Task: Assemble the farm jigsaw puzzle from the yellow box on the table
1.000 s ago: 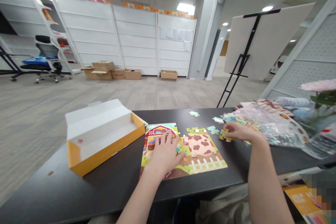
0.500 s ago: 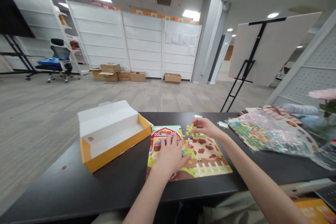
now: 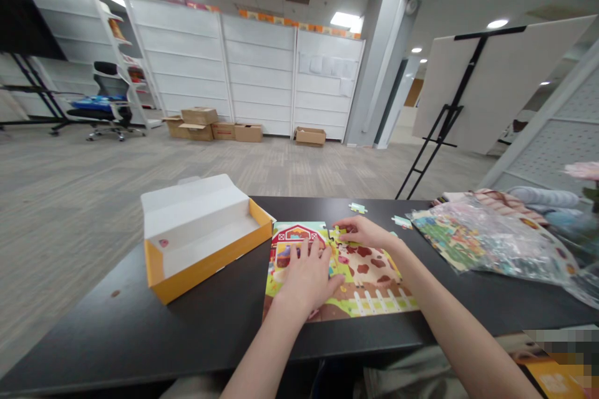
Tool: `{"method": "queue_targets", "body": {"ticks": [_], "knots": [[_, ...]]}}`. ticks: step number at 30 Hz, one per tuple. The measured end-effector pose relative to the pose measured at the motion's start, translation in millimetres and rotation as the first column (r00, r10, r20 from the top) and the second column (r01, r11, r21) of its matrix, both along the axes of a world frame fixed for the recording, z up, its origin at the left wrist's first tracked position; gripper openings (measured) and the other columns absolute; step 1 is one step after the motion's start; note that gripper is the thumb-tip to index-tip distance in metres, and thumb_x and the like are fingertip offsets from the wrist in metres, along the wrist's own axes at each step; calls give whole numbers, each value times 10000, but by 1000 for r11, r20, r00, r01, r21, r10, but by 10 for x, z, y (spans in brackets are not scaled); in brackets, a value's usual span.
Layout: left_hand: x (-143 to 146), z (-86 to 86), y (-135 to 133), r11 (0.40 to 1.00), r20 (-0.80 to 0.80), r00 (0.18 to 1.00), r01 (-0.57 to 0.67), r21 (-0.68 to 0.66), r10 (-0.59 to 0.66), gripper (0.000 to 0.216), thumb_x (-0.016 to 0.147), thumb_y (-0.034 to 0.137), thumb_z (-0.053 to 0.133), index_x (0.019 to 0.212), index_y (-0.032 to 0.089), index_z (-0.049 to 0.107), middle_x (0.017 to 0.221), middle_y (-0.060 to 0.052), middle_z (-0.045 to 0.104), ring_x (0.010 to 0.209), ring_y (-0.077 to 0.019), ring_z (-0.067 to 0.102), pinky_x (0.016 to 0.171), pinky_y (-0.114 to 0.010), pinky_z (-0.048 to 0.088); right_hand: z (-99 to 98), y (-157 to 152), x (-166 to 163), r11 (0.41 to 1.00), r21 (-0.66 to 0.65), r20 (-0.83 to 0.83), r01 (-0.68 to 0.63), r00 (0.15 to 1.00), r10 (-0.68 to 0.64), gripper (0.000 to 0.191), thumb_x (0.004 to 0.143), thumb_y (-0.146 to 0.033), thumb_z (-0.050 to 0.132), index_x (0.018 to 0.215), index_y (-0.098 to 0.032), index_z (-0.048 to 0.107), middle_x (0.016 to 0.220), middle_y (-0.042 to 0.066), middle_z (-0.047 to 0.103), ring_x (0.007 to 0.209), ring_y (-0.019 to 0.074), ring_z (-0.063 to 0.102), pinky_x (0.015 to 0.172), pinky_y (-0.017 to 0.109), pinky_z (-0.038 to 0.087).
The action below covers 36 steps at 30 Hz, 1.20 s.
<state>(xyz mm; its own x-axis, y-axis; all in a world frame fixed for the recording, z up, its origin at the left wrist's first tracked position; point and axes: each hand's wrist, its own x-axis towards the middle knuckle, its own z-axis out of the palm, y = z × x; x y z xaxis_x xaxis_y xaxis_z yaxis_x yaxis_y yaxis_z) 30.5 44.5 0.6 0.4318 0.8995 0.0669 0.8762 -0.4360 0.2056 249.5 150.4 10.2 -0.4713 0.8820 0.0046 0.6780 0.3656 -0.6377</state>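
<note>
A farm jigsaw puzzle point(image 3: 374, 277) with a red barn, a cow and a white fence lies on the black table. My left hand point(image 3: 306, 277) rests flat over its barn side, fingers spread. At the puzzle's upper edge, my right hand point(image 3: 367, 232) has its fingers closed on a green puzzle piece point(image 3: 343, 232), just right of the barn. That piece sits against the part above the cow; whether it is locked in is hard to tell. Beyond the right hand lie a loose pale puzzle piece point(image 3: 358, 207) and another loose piece point(image 3: 402, 222).
An open yellow box point(image 3: 210, 268) with a white inside stands to the left. On the right, a clear plastic bag point(image 3: 496, 240) holds colourful printed pieces, with rolled fabric behind it. An easel with a board point(image 3: 496, 87) stands beyond the table.
My right hand has brought the green puzzle piece down and slightly left against the puzzle's upper edge. My left hand stays on the barn side. The view has shifted slightly.
</note>
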Motion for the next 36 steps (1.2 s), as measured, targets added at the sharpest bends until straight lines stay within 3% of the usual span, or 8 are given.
{"method": "queue_targets", "body": {"ticks": [6, 12, 19, 22, 25, 29, 32, 36], "knots": [[2, -20, 8, 1000, 2, 1000, -2, 14, 1, 667, 957, 627, 378, 1461, 207, 495, 1556, -162, 438, 1438, -415, 349, 1158, -616, 249, -23, -23, 6, 976, 216, 61, 7, 998, -21, 393, 730, -245, 756, 1122, -215, 758, 1027, 73, 712, 861, 201, 645, 776, 312, 511], [-1, -32, 21, 1000, 18, 1000, 3, 22, -3, 659, 952, 631, 385, 1446, 212, 512, 1542, -153, 456, 1442, -414, 343, 1154, -618, 262, 27, -41, 66, 951, 307, 74, 28, 996, -53, 171, 842, -209, 618, 916, -214, 772, 928, 52, 718, 791, 173, 635, 804, 316, 485], [-6, -8, 2, 1000, 13, 1000, -1, -13, 1, 670, 943, 620, 431, 1464, 204, 493, 1564, -154, 429, 1450, -416, 330, 1165, -616, 256, 65, -64, 96, 965, 236, 154, -112, 985, 77, 180, 864, -300, 627, 848, -213, 784, 909, 56, 740, 798, 184, 667, 777, 292, 488], [-8, 26, -9, 1000, 8, 1000, 1, -28, -1, 660, 952, 613, 417, 1468, 207, 490, 1567, -154, 427, 1447, -410, 340, 1164, -620, 257, 130, -1, 356, 934, 344, 123, 94, 982, -144, 236, 892, -345, 587, 905, -206, 776, 923, 59, 757, 788, 186, 671, 756, 282, 487], [-7, 46, -15, 999, 3, 1000, 4, -31, -4, 659, 944, 609, 448, 1467, 209, 491, 1561, -156, 435, 1441, -406, 351, 1163, -620, 260, 180, 50, 787, 809, 440, 163, 390, 851, -499, 250, 888, -320, 561, 915, -190, 773, 916, 83, 772, 822, 222, 689, 754, 299, 482], [-2, 70, -17, 1000, -8, 1000, 3, -30, -4, 653, 943, 603, 461, 1464, 210, 493, 1547, -158, 449, 1422, -405, 373, 1154, -615, 279, 179, 11, 1270, 827, 263, 422, 497, 711, -562, 242, 831, -374, 642, 829, -168, 769, 861, 117, 776, 803, 256, 709, 678, 305, 479], [0, 95, -21, 999, -21, 1000, 1, -35, -2, 653, 945, 596, 463, 1463, 200, 494, 1543, -164, 453, 1412, -406, 386, 1149, -609, 290, 159, -40, 1386, 870, 113, 481, 479, 740, -470, 277, 708, -410, 765, 846, -170, 772, 846, 105, 775, 781, 255, 713, 645, 295, 486], [1, 98, -21, 999, -33, 999, 3, -49, -5, 658, 950, 604, 447, 1472, 204, 485, 1559, -158, 437, 1433, -408, 359, 1152, -613, 282, 135, -45, 1315, 907, 61, 445, 417, 802, -399, 427, 548, -333, 859, 941, -181, 787, 913, 93, 775, 808, 260, 716, 677, 292, 507]]}}
